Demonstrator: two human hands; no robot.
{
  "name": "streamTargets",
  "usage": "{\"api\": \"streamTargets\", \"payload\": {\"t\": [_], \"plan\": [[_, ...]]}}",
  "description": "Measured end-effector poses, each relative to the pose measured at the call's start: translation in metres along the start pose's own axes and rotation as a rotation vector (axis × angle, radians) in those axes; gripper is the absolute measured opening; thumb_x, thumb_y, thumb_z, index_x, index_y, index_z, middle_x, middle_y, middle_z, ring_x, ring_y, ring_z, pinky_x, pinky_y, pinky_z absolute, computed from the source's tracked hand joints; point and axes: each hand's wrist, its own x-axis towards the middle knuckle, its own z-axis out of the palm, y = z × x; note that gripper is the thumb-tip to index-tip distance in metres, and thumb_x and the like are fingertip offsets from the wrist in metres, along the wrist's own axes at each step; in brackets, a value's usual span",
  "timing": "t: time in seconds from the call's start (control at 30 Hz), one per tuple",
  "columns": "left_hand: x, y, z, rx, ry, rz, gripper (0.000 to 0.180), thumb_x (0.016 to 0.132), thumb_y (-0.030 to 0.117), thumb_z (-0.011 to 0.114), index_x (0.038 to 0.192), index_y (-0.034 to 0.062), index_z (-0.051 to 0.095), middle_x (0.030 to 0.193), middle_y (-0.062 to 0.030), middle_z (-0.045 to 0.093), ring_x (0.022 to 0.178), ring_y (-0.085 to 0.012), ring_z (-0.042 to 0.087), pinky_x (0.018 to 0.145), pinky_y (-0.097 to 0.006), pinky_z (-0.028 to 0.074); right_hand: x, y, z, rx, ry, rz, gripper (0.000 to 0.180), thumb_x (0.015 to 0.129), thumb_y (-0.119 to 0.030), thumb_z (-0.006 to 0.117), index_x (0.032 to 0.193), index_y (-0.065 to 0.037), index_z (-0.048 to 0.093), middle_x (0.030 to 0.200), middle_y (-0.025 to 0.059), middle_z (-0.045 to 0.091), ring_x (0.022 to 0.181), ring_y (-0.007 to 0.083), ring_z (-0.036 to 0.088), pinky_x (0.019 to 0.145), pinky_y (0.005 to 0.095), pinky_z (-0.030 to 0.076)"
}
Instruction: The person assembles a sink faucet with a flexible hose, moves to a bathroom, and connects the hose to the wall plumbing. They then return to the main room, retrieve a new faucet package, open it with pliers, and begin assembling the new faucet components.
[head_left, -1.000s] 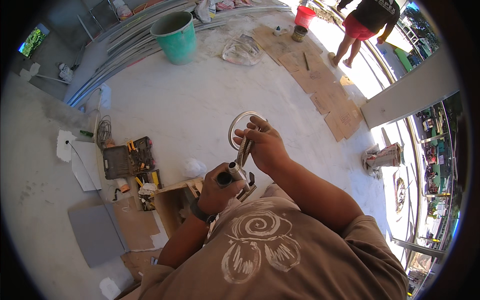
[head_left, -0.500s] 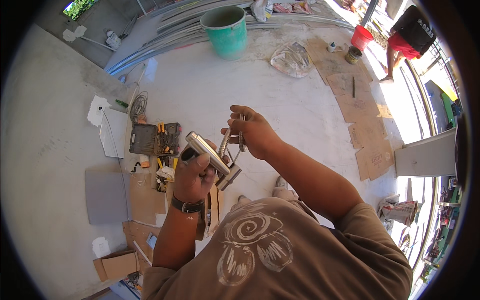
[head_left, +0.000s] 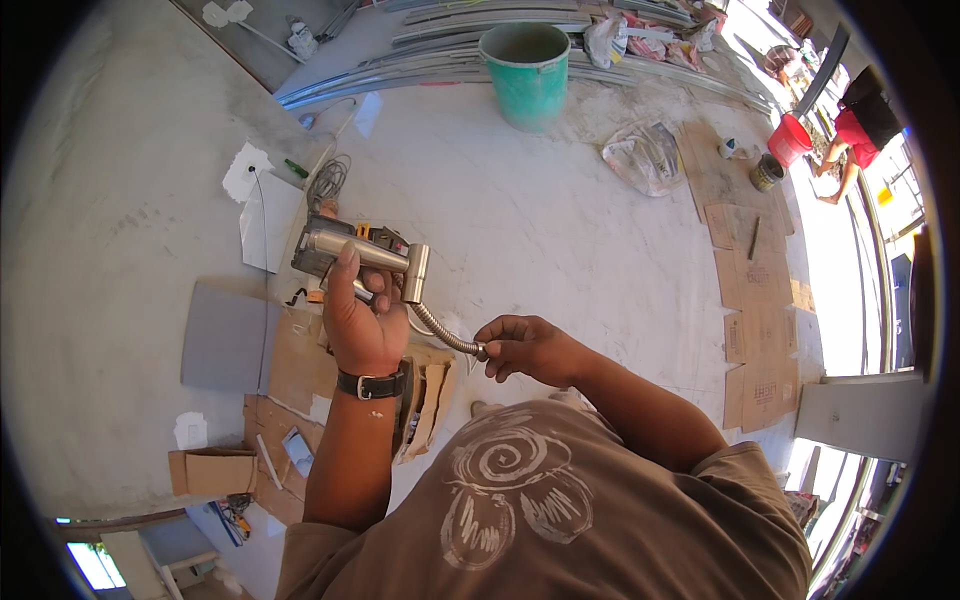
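My left hand (head_left: 365,320) is closed around a brushed-metal faucet (head_left: 362,252), held nearly level with its crosswise cylinder to the right. A ribbed metal flexible hose (head_left: 436,325) curves down from that cylinder end. At its lower right end, my right hand (head_left: 535,348) pinches the hose's end fitting between thumb and fingers. A thin pale line also shows beside the hose, and I cannot tell what it is. Behind the faucet, an open tool case (head_left: 385,238) on the floor is mostly hidden.
A green bucket (head_left: 528,95) stands ahead, in front of long metal profiles (head_left: 420,68). Cardboard sheets (head_left: 755,335) cover the floor at right, near a red bucket (head_left: 789,140) and a can (head_left: 767,175). Another person (head_left: 868,120) is at far right. A grey wall (head_left: 110,250) rises at left.
The faucet has turned level and moved left and upward in my left hand. My right hand has moved down, drawing the hose end out toward me. The view has shifted left.
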Motion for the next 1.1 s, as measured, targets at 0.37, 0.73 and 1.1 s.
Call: {"api": "streamTargets", "payload": {"t": [0.37,0.73,1.1], "plan": [[-0.053,0.009,-0.109,0.591,-0.047,-0.323,0.018,0.094,0.022,0.077,0.099,0.0073,0.067,0.078,0.0023,0.065,0.065,-0.0063,0.056,0.062,-0.022,0.046,-0.010,-0.060,0.045,-0.766,0.328,-0.322,0.030,0.094,-0.014,0.078,0.117,0.004,0.071,0.101,0.0124,0.070,0.090,0.0187,0.070,0.080,0.0331,0.057],[-0.060,-0.004,-0.173,0.067,-0.317,-0.497,0.032,0.089,0.019,0.074,0.114,0.0007,0.065,0.100,-0.0092,0.070,0.090,-0.0194,0.071,0.078,-0.035,0.059,0.025,-0.035,0.113,-0.810,0.129,-0.139,0.030,0.098,-0.015,0.074,0.119,0.006,0.070,0.097,0.0122,0.073,0.085,0.0151,0.071,0.076,0.0302,0.058],[-0.070,-0.029,-0.189,-0.381,-0.334,-0.626,0.035,0.098,0.032,0.068,0.113,0.0007,0.062,0.103,-0.0120,0.067,0.098,-0.0257,0.071,0.089,-0.041,0.059,0.030,-0.005,0.121,-0.291,0.285,0.017,0.034,0.098,-0.020,0.072,0.113,0.010,0.068,0.089,0.0131,0.074,0.075,0.0177,0.072,0.073,0.0305,0.063]]}}
